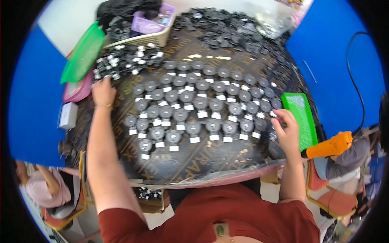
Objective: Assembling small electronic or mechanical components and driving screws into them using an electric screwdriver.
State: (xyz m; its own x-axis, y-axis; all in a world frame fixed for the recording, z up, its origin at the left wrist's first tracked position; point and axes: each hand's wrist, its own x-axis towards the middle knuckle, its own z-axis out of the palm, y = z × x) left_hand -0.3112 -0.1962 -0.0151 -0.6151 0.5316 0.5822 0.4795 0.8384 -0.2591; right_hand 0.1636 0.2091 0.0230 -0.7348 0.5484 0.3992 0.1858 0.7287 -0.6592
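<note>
Laid-out parts: round dark grey plastic discs, each with a small white tab [193, 128], set in about five curved rows on the dark printed table cover [190, 162]; roughly fifty, too blurred to count exactly.
Loose heap: small black-and-white parts [125, 60] piled at far left, uncounted.
Far pile: black round parts [227, 28] across the far edge, uncounted.
Trays: two green plastic trays, one tilted at far left [83, 52], one flat at right [302, 117].
Basket: one cream plastic basket [150, 39], far, left of centre.
Left hand [103, 92]: fingers spread flat, touching the near edge of the loose heap; whether it grips a part cannot be told.
Right hand [287, 131]: fingers curled, at the right end of the rows, just beside the flat green tray; seems to pinch something small, unclear.
Orange tool: one orange handle [330, 145], near right.
</note>
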